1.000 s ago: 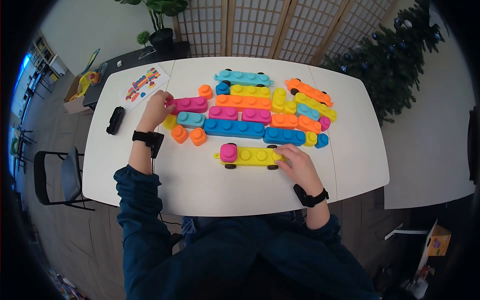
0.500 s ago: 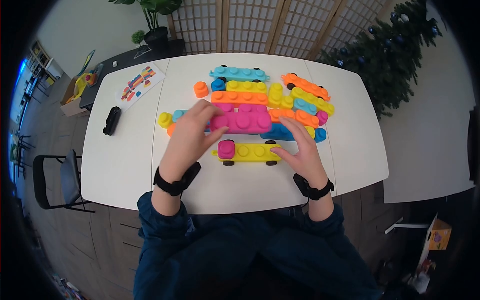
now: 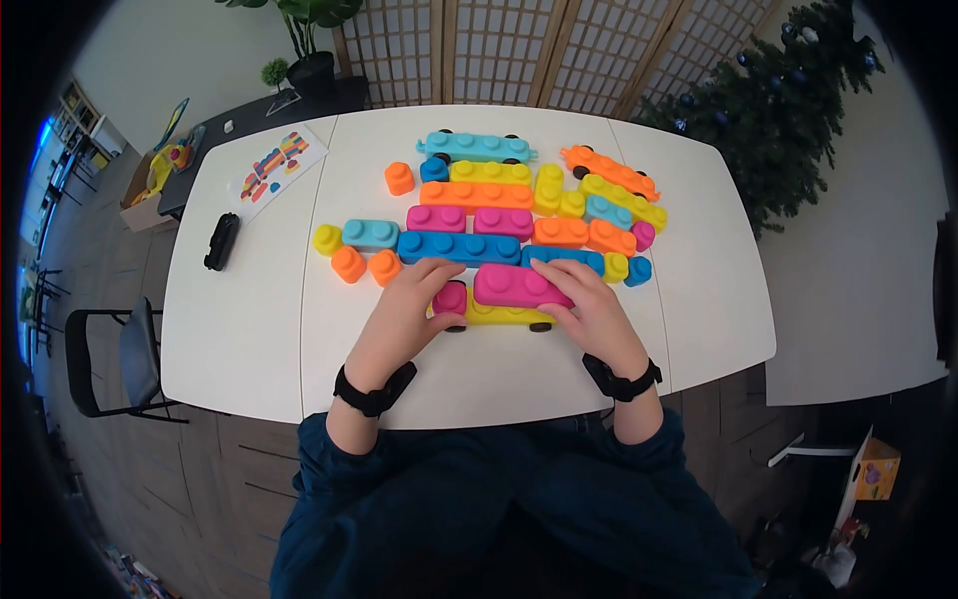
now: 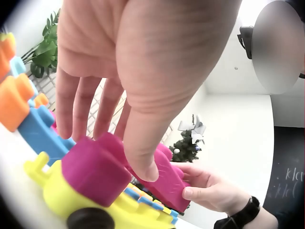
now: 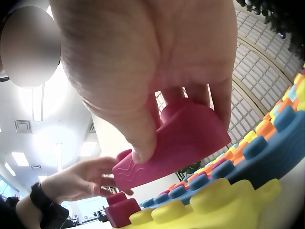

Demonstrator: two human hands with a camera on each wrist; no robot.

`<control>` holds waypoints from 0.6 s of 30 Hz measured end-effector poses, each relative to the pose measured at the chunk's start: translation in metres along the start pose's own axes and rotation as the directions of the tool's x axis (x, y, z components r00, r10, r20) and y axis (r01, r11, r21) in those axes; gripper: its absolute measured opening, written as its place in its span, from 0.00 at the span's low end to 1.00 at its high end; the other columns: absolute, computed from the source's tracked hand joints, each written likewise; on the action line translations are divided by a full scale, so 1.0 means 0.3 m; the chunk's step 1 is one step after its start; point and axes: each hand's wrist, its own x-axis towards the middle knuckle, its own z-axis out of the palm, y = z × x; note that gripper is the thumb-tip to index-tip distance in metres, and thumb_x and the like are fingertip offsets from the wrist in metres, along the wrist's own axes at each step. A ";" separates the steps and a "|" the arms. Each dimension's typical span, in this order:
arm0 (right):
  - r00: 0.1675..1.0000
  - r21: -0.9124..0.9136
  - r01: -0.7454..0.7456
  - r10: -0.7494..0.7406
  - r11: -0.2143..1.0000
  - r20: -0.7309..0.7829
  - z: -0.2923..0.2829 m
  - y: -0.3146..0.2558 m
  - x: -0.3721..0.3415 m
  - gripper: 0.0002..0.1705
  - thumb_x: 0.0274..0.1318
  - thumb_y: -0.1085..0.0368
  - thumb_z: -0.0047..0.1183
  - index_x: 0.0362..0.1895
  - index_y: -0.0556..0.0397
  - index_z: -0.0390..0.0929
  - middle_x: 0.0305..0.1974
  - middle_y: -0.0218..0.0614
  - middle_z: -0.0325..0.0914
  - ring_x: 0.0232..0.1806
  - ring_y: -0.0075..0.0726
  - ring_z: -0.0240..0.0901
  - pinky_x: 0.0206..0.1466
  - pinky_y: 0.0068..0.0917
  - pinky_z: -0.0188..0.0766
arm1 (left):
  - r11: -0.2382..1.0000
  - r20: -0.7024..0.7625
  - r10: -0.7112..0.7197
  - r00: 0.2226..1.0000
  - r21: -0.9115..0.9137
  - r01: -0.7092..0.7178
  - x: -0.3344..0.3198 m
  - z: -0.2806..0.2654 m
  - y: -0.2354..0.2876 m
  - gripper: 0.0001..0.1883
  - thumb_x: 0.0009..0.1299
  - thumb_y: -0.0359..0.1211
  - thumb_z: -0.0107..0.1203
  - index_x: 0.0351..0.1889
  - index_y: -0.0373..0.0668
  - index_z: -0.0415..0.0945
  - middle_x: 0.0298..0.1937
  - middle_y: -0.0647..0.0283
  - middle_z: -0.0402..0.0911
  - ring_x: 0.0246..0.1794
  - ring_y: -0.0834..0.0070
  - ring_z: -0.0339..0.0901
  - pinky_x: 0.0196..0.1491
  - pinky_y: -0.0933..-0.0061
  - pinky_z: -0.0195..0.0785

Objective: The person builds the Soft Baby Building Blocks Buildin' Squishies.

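Note:
My right hand (image 3: 589, 304) grips the right part of a long pink block (image 3: 514, 287), thumb in front and fingers behind. The block is held just above a yellow wheeled base (image 3: 499, 314), tilted in the right wrist view, with a gap beneath it. On the base's left end sits a small pink block (image 3: 451, 298). My left hand (image 3: 401, 309) is around that end, its fingers extended behind and thumb in front. In the left wrist view the left thumb (image 4: 143, 160) overlaps the long block, with the small block (image 4: 95, 169) close below.
Behind the base lie rows of coloured blocks, including a long blue block (image 3: 459, 248), plus turquoise (image 3: 479, 148) and orange (image 3: 609, 172) wheeled bases. Two orange blocks (image 3: 348, 265) lie left. A picture sheet (image 3: 279, 168) and a black object (image 3: 222, 242) lie farther left.
The long pink block came from the left side of the table in my left hand to above the yellow base. My right hand has taken hold of it, and the left fingers have come off it.

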 end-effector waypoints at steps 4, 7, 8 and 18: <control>0.999 -0.024 0.007 -0.006 1.000 0.048 0.028 0.009 -0.016 0.33 0.54 0.68 0.66 0.66 0.46 0.76 0.56 0.40 0.77 0.57 0.47 0.74 0.60 0.36 0.74 | 1.000 -0.028 -0.007 1.000 0.005 0.007 -0.036 0.025 -0.039 0.24 0.58 0.26 0.71 0.54 0.39 0.80 0.52 0.55 0.82 0.51 0.54 0.80 0.55 0.62 0.75; 0.999 -0.036 0.031 -0.030 0.999 0.042 0.054 0.008 -0.018 0.32 0.54 0.68 0.66 0.65 0.46 0.78 0.55 0.39 0.77 0.57 0.47 0.74 0.60 0.36 0.74 | 0.997 -0.026 -0.052 0.998 -0.054 0.050 -0.045 0.035 -0.046 0.21 0.59 0.26 0.71 0.52 0.39 0.81 0.50 0.56 0.82 0.50 0.54 0.80 0.54 0.62 0.75; 0.999 -0.035 0.033 -0.032 0.999 0.043 0.060 0.012 -0.018 0.32 0.54 0.68 0.66 0.65 0.46 0.78 0.55 0.39 0.77 0.57 0.47 0.74 0.60 0.36 0.74 | 0.998 -0.026 -0.047 0.999 -0.042 0.045 -0.046 0.036 -0.050 0.21 0.59 0.25 0.71 0.52 0.38 0.81 0.50 0.56 0.82 0.49 0.56 0.81 0.53 0.64 0.76; 0.997 -0.031 0.041 -0.040 0.999 0.059 0.083 0.015 -0.012 0.32 0.52 0.71 0.66 0.64 0.47 0.78 0.54 0.41 0.77 0.57 0.48 0.74 0.60 0.37 0.75 | 1.000 -0.060 -0.022 0.998 -0.021 0.020 -0.057 0.038 -0.056 0.21 0.60 0.24 0.71 0.52 0.37 0.80 0.50 0.56 0.82 0.47 0.58 0.82 0.52 0.66 0.78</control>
